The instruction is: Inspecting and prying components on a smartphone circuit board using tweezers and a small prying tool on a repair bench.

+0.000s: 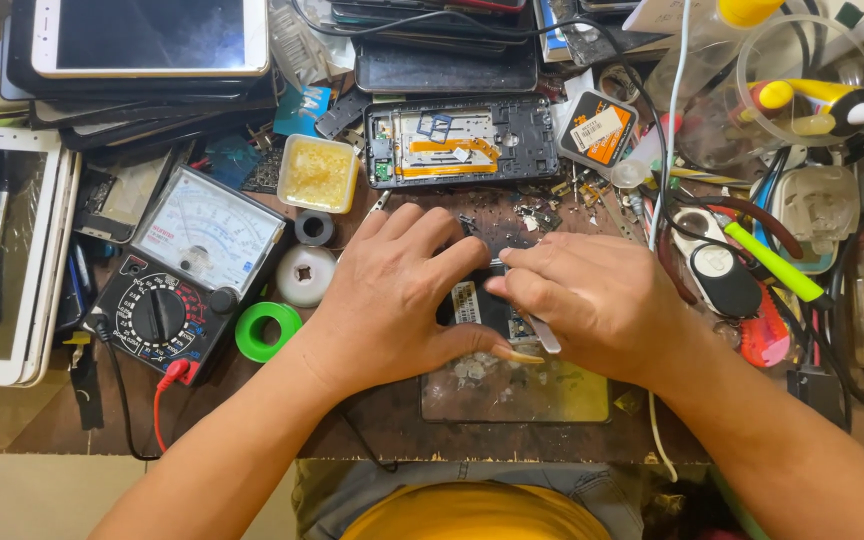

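Head view: orange-labelled box [598, 127] beyond hands [392, 300].

Left hand [392, 295]: palm down on a small circuit board [472, 302], fingers curled over its top edge.
Right hand [592, 295]: closed around metal tweezers [542, 332], tips at the board, touching the left fingers.
Desk [372, 430]: dark, cluttered.
Multimeter [182, 275]: analog, left of the hands, red lead plugged in.
Opened phone frame [462, 142]: just beyond the hands.
Green tape roll [267, 330]: beside the multimeter.
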